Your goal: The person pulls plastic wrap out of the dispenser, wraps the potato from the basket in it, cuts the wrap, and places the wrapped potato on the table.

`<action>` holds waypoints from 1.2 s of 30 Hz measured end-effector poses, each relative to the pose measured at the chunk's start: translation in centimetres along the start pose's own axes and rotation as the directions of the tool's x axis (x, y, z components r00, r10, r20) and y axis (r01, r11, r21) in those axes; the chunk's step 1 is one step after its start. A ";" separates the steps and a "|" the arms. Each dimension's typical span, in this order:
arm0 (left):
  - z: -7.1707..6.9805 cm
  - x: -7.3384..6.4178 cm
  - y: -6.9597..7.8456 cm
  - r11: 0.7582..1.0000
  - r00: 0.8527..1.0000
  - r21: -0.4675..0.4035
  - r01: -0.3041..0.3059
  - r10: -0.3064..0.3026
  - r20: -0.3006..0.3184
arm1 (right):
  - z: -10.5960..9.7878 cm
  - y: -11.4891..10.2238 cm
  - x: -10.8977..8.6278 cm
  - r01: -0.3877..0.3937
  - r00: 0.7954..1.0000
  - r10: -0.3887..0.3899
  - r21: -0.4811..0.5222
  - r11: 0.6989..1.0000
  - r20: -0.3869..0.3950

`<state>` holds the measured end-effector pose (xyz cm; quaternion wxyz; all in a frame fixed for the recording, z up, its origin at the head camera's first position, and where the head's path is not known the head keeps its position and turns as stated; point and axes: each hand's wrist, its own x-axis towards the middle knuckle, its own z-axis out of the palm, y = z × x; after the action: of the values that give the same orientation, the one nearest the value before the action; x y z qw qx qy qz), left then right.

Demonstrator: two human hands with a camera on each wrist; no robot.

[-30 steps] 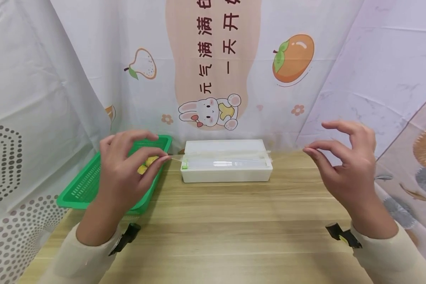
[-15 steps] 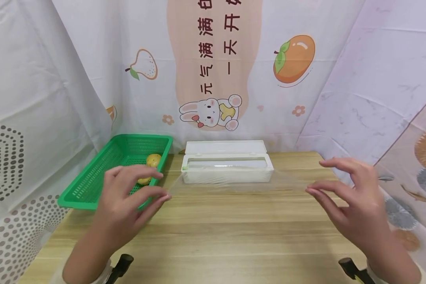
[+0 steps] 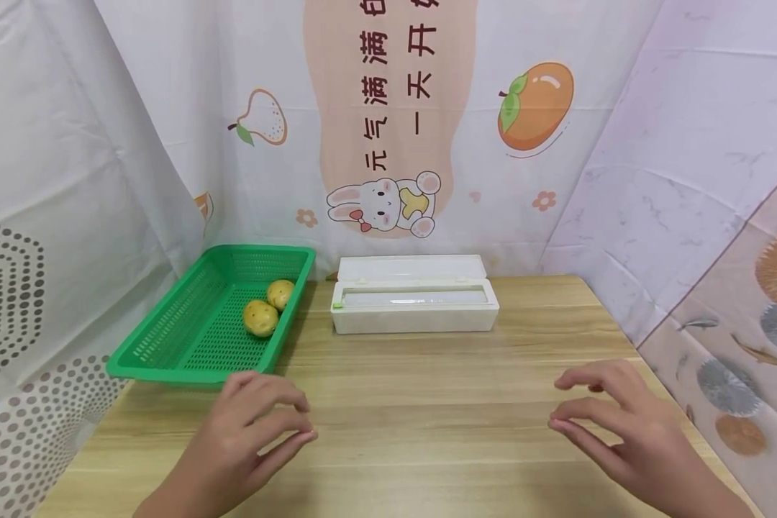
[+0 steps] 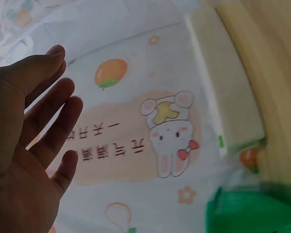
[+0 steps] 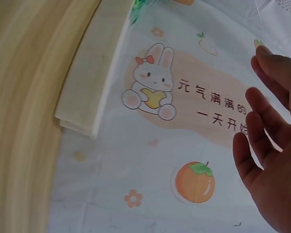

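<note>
Both hands stand apart over the near part of the table in the head view. My left hand (image 3: 252,435) pinches with thumb and index fingertip at the left end of a stretch of cling film, the other fingers loosely bent. On the right, my right hand (image 3: 621,424) pinches the other end the same way. The film between them is so clear that it hardly shows. Beyond the hands a white cling film dispenser box (image 3: 414,320) stands with its lid (image 3: 411,267) raised, a film roll (image 3: 414,298) inside and a green slider (image 3: 338,306) at its left end.
A green plastic basket (image 3: 168,375) sits at the left, with two potatoes (image 3: 260,318) inside. The wood-grain table (image 3: 427,460) ends at a printed curtain (image 3: 265,180) behind and at both sides.
Both hands have come down and toward me from beside the box, drawing the film out over its front. The film's front edge, visible half a second ago, hardly shows now.
</note>
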<state>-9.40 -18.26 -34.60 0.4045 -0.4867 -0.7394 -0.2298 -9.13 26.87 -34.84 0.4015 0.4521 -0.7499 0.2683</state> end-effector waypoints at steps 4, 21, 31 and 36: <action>1.3 -2.2 -0.2 0.998 0.997 -0.053 0.016 -0.012 0.071 | 0.4 0.2 -1.9 -0.028 0.992 0.019 0.070 0.997 0.126; 5.1 -7.2 -1.5 0.985 0.882 0.068 0.161 -0.174 0.438 | 4.6 2.7 -7.0 -0.187 0.885 0.151 0.039 0.981 0.441; 6.4 -7.4 -2.0 0.923 0.682 0.142 0.356 -0.361 0.636 | 5.9 3.8 -7.2 -0.329 0.759 0.283 -0.029 0.944 0.586; 7.0 -7.4 -2.3 0.887 0.613 0.150 0.436 -0.415 0.672 | 6.1 4.2 -7.0 -0.408 0.667 0.358 -0.082 0.909 0.654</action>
<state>-12.67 -18.04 -44.56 0.0281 -0.3528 -0.9259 -0.1322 -13.20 27.35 -44.19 0.0312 0.3631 -0.9100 0.1975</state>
